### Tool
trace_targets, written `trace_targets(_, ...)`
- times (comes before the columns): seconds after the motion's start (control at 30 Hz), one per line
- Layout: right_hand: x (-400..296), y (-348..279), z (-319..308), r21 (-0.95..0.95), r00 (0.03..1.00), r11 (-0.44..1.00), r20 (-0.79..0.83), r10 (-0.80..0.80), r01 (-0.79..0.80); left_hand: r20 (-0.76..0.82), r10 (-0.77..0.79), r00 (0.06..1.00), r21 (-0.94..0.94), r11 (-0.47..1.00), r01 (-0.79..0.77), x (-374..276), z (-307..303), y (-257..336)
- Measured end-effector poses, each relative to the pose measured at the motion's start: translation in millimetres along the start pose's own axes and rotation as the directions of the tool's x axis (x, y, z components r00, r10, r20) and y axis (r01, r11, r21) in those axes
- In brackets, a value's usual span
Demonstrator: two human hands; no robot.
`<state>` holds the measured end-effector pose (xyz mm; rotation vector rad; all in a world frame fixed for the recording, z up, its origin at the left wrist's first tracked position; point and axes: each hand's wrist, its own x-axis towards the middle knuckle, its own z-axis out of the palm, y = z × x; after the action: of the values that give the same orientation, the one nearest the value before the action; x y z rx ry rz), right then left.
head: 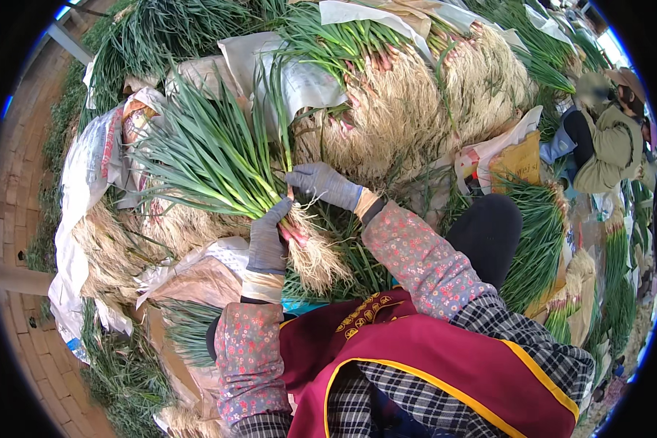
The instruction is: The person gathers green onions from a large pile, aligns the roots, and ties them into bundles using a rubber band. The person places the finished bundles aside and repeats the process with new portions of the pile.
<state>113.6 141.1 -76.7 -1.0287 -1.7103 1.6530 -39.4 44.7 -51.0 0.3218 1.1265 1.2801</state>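
Note:
My gloved left hand (269, 241) is closed around a bunch of green garlic (213, 159), just above the pinkish bases. Its leaves fan out to the upper left, and its pale roots (316, 260) hang toward the lower right. A single green garlic stalk (286, 128) stands nearly upright in my gloved right hand (323, 183), pinched low down between thumb and fingers. That stalk's root end sits close beside the bunch's bases. Loose green leaves (364, 263) lie beneath both hands, in front of my lap.
Large root-out stacks of green garlic (399, 109) rise just beyond my hands, partly covered by a white woven sack (290, 71). More root bundles (180, 219) lie at left. Another bundle (534, 235) is right of my knee. A person (607, 137) sits at far right. Brick flooring (19, 191) borders the left.

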Motion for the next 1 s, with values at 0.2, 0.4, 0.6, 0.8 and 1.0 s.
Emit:
trace_targets(0.2,12.5,20.7,-32.1,-0.272,0.916,0.942,-0.395,0.076,-0.196,-0.104,-0.063,0.993,0.066,0.995,0.071,14.1,-3.4,-16.7)
trace_targets(0.4,2.5,-34.3,3.4,-0.815,0.979,0.558,-0.202,-0.027,-0.153,-0.27,-0.062,0.961,0.211,0.97,0.122,6.3,12.1,-12.3)
trace_targets(0.6,-34.5,20.3,-51.9,-0.946,0.949,0.309,0.007,0.315,-0.095,0.04,-0.041,0.998,0.043,0.998,0.04,-12.1,16.2,-0.5)
trace_targets(0.8,-37.9,27.9,-46.7,-0.322,0.905,0.903,0.221,0.365,-0.285,0.082,-0.056,0.995,0.048,0.997,0.052,3.4,6.8,-24.3)
trace_targets(1.0,-7.3,-26.9,0.9,-0.231,0.984,0.957,0.009,-0.177,0.174,0.145,0.053,0.988,-0.161,0.987,-0.029,8.0,15.4,-31.4)
